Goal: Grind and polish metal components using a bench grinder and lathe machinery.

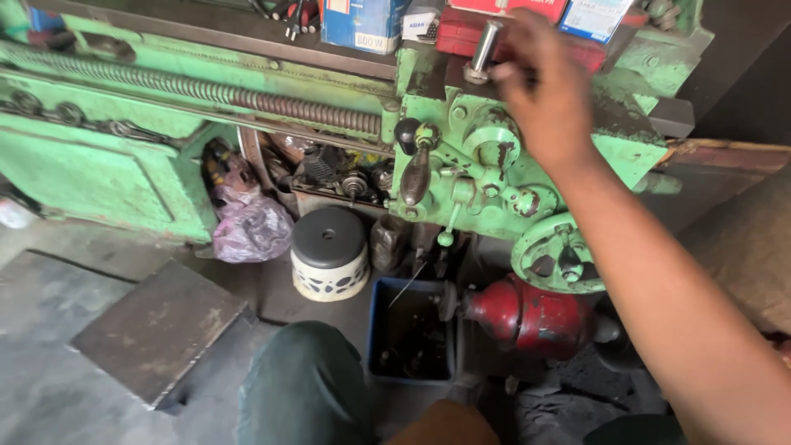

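My right hand (548,91) at metal handle (484,51) atop green lathe (461,156); fingers curled beside it, grip closure unclear. Handle upright, left of palm. Left hand unseen.

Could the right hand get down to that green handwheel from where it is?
Probably yes. The right hand is up at the metal handle, and the green handwheel sits below with nothing in front.

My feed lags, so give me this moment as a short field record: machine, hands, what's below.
machine: green lathe with lead screw
right hand: right hand grasping the metal crank handle on top of the carriage
left hand: out of view
below machine: round stool with black seat, blue tray, red motor, pink plastic bag
front: handwheel
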